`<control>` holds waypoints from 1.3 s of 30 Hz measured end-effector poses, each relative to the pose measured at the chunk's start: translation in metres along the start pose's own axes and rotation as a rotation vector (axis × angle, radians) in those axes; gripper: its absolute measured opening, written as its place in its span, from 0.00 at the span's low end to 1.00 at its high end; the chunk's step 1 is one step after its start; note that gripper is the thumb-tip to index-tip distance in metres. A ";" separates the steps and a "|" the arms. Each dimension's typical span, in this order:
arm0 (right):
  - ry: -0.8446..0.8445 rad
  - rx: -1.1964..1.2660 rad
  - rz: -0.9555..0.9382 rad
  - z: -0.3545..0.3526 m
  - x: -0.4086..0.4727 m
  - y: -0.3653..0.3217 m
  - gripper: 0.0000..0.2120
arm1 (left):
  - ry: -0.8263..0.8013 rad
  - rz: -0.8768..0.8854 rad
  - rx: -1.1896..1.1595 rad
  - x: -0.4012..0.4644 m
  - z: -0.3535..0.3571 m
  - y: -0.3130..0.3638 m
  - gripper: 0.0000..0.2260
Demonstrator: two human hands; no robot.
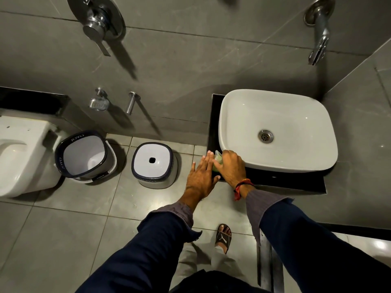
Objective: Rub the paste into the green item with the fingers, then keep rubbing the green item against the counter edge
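Grey-tiled bathroom, black counter (pixel 275 180) under a white basin (pixel 275 115); right hand (pixel 231 166) curls round a green bottle (pixel 218 162) at the basin's seven o'clock; left hand (pixel 201 174), fingers straight, lies flat against its nine-o'clock side.

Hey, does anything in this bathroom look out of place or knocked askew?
Mostly the bucket by the toilet: it leans tilted rather than standing upright, unlike the stool beside it. No spill shows. At the basin, the right hand holds a greenish bottle; the left hand touches it, fingers straight.
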State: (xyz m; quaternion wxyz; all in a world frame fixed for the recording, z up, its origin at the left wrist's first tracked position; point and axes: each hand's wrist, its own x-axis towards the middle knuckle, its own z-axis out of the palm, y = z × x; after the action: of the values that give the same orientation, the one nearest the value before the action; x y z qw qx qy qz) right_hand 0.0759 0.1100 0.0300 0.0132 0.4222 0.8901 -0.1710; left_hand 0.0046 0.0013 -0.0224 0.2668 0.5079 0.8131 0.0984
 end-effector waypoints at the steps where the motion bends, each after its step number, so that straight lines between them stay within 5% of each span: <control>1: -0.004 -0.014 0.017 -0.001 0.001 0.000 0.22 | 0.004 0.001 0.002 -0.001 0.000 0.000 0.36; 8: 0.047 0.082 -0.091 -0.001 -0.005 0.004 0.17 | -0.007 -0.008 0.008 0.001 0.000 0.000 0.37; 18: 0.097 0.060 0.120 0.002 -0.002 -0.006 0.26 | -0.007 -0.022 0.014 0.000 0.000 0.002 0.39; 25: 0.116 0.226 0.130 0.009 -0.008 -0.002 0.18 | -0.017 -0.023 0.024 0.000 0.000 0.004 0.39; 30: 0.154 0.160 0.245 0.007 -0.007 -0.002 0.29 | -0.031 -0.026 0.027 0.000 -0.002 0.004 0.38; 36: 0.162 0.290 0.159 0.014 -0.012 0.000 0.15 | -0.030 -0.022 0.023 0.000 -0.003 0.004 0.39; 39: 0.177 0.289 0.235 0.016 -0.010 -0.002 0.19 | -0.032 -0.022 0.044 0.000 -0.003 0.004 0.39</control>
State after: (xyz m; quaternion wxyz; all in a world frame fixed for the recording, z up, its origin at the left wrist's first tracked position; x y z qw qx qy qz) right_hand 0.0788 0.0962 0.0174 -0.1058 0.5339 0.7987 -0.2565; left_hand 0.0063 0.0033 -0.0179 0.2695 0.5059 0.8164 0.0695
